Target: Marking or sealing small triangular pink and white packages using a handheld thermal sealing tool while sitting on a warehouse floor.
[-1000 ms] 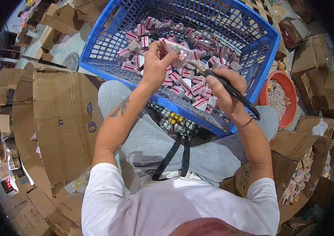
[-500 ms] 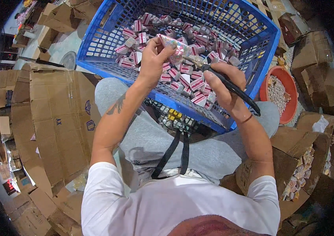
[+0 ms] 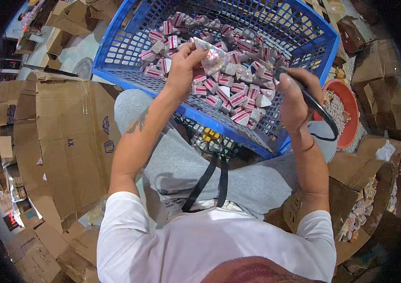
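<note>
My left hand [image 3: 183,68] pinches a small shiny packet [image 3: 213,60] with a colourful pattern, held over the blue crate. My right hand [image 3: 297,99] is closed round a dark tool [image 3: 314,104] with a long, curved black handle or cord that loops down past the wrist. The tool's tip, near the crate's right side, is hard to make out. Beneath both hands, the blue plastic crate [image 3: 252,137] holds many small wrapped pieces [image 3: 238,98], white with dark pink stripes. Right hand and packet are apart.
A red-orange basin [image 3: 350,134] with small pale pieces stands right of the crate. Cardboard boxes [image 3: 71,146] crowd the left side. At lower right an open carton [image 3: 351,172] holds small packets. My crossed legs [image 3: 210,174] are against the crate's near side.
My right hand has moved right with the tool, away from the packet, where the metal tip was close before. My left hand still holds the packet in nearly the same place.
</note>
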Demonstrator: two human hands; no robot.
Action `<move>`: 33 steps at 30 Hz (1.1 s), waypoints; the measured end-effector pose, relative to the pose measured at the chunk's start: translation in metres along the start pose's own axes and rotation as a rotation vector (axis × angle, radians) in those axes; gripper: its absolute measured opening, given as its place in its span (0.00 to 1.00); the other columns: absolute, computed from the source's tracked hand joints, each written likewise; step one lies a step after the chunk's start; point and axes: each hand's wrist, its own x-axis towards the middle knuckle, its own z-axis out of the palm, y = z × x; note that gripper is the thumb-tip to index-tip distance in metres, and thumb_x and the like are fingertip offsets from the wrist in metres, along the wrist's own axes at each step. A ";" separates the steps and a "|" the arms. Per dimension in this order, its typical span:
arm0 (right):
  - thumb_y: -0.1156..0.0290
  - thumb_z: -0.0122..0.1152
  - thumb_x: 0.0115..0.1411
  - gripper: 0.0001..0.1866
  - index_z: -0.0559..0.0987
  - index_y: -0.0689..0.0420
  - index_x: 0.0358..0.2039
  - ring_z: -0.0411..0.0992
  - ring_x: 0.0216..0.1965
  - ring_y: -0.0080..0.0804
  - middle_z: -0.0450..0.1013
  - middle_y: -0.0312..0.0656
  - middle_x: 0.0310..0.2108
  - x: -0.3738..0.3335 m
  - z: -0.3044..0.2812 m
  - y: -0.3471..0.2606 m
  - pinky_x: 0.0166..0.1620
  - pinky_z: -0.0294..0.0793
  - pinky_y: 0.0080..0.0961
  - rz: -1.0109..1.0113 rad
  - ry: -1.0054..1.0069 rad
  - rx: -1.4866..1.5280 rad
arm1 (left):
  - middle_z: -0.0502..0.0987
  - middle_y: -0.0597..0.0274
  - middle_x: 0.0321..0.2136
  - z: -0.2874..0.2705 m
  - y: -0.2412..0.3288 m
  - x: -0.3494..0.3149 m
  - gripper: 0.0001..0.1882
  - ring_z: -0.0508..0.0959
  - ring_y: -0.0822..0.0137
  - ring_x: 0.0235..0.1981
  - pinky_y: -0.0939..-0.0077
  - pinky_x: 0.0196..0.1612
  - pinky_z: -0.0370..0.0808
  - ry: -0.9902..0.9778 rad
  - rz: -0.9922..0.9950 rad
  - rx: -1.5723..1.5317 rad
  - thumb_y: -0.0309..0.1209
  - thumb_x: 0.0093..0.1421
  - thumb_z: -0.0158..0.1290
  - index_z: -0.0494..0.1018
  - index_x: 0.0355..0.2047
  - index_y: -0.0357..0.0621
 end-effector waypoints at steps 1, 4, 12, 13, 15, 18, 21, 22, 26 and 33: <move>0.75 0.63 0.55 0.11 0.77 0.64 0.38 0.75 0.26 0.27 0.75 0.44 0.29 0.000 0.001 0.000 0.32 0.74 0.23 0.001 0.001 -0.001 | 0.78 0.64 0.38 0.000 -0.001 0.001 0.16 0.80 0.73 0.36 0.76 0.40 0.78 -0.001 -0.001 0.000 0.38 0.63 0.53 0.70 0.47 0.43; 0.75 0.63 0.54 0.10 0.78 0.64 0.37 0.75 0.26 0.27 0.75 0.44 0.32 -0.003 0.007 0.003 0.32 0.74 0.22 0.087 -0.045 0.077 | 0.78 0.64 0.37 0.000 -0.003 0.002 0.16 0.80 0.73 0.35 0.76 0.41 0.79 -0.030 -0.036 -0.040 0.37 0.63 0.53 0.70 0.46 0.42; 0.73 0.65 0.53 0.11 0.78 0.62 0.36 0.74 0.27 0.25 0.75 0.43 0.29 -0.004 0.012 0.002 0.31 0.72 0.22 -0.088 -0.190 0.017 | 0.78 0.60 0.37 0.008 0.001 -0.001 0.16 0.81 0.70 0.37 0.74 0.42 0.80 -0.037 -0.052 -0.062 0.37 0.62 0.51 0.70 0.44 0.38; 0.69 0.67 0.52 0.12 0.79 0.61 0.35 0.74 0.26 0.30 0.76 0.43 0.27 -0.003 0.013 -0.004 0.32 0.72 0.26 -0.082 -0.183 -0.021 | 0.78 0.60 0.37 0.008 0.001 -0.001 0.16 0.81 0.70 0.37 0.74 0.42 0.80 -0.037 -0.053 -0.061 0.37 0.62 0.51 0.70 0.44 0.38; 0.65 0.69 0.51 0.12 0.81 0.59 0.33 0.75 0.26 0.35 0.76 0.42 0.25 -0.003 0.016 -0.008 0.33 0.72 0.30 -0.077 -0.177 -0.058 | 0.79 0.60 0.37 0.008 0.001 -0.003 0.15 0.81 0.70 0.35 0.74 0.40 0.80 -0.032 -0.047 -0.063 0.37 0.63 0.51 0.71 0.44 0.38; 0.63 0.68 0.53 0.13 0.81 0.59 0.33 0.75 0.25 0.36 0.76 0.43 0.24 -0.001 0.020 0.000 0.33 0.72 0.31 0.088 -0.176 0.033 | 0.78 0.62 0.35 -0.001 0.000 0.000 0.14 0.80 0.71 0.31 0.76 0.37 0.78 -0.010 -0.076 -0.035 0.35 0.62 0.53 0.72 0.42 0.38; 0.67 0.64 0.57 0.10 0.79 0.62 0.33 0.73 0.27 0.27 0.75 0.40 0.24 0.006 0.027 0.018 0.33 0.70 0.23 0.249 -0.174 0.013 | 0.77 0.62 0.33 -0.023 0.015 -0.003 0.13 0.77 0.71 0.30 0.77 0.37 0.75 0.165 0.214 0.301 0.33 0.60 0.55 0.72 0.41 0.39; 0.65 0.63 0.57 0.11 0.79 0.60 0.34 0.74 0.27 0.31 0.75 0.42 0.25 0.002 0.026 0.027 0.33 0.71 0.26 0.143 -0.313 -0.119 | 0.76 0.62 0.33 -0.044 0.024 -0.009 0.13 0.76 0.71 0.31 0.76 0.38 0.74 0.241 0.385 0.555 0.33 0.60 0.56 0.72 0.40 0.38; 0.58 0.63 0.56 0.14 0.79 0.56 0.36 0.76 0.33 0.47 0.76 0.47 0.29 -0.051 0.033 0.056 0.38 0.73 0.39 -0.086 -1.155 -0.406 | 0.77 0.56 0.38 -0.117 0.115 -0.092 0.14 0.78 0.65 0.38 0.72 0.44 0.76 0.568 0.699 0.748 0.26 0.58 0.58 0.71 0.42 0.35; 0.59 0.65 0.52 0.17 0.80 0.60 0.34 0.72 0.30 0.26 0.75 0.38 0.28 0.008 0.014 0.014 0.37 0.71 0.24 0.436 -0.886 0.087 | 0.80 0.47 0.43 -0.318 0.350 -0.329 0.25 0.80 0.56 0.42 0.65 0.47 0.76 1.331 -0.051 1.911 0.44 0.62 0.56 0.76 0.47 0.32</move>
